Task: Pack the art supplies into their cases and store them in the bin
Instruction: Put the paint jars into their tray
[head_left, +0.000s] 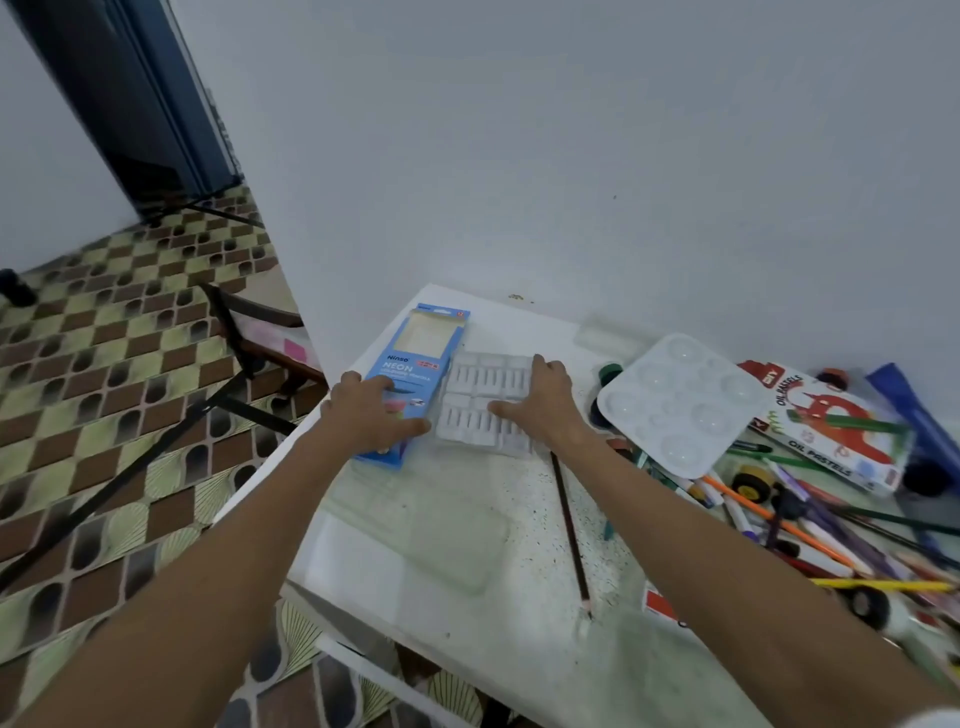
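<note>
Your left hand (370, 410) lay flat on the blue neon pencil box (415, 374), fingers spread and fairly straight, thumb reaching toward the clear plastic insert tray (483, 400) just beside it. Your right hand (540, 402) pressed down on that tray with straight fingers laid across its ribbed slots, curled around nothing. Box and tray sat side by side, touching, at the far left part of the white table (519, 597). A dark pencil (569, 530) lay alone nearer you, right of a clear flat lid (441, 535). To the right were a white paint palette (680, 405), an oil pastels box (831, 431) and a loose heap of markers and pencils (810, 525).
</note>
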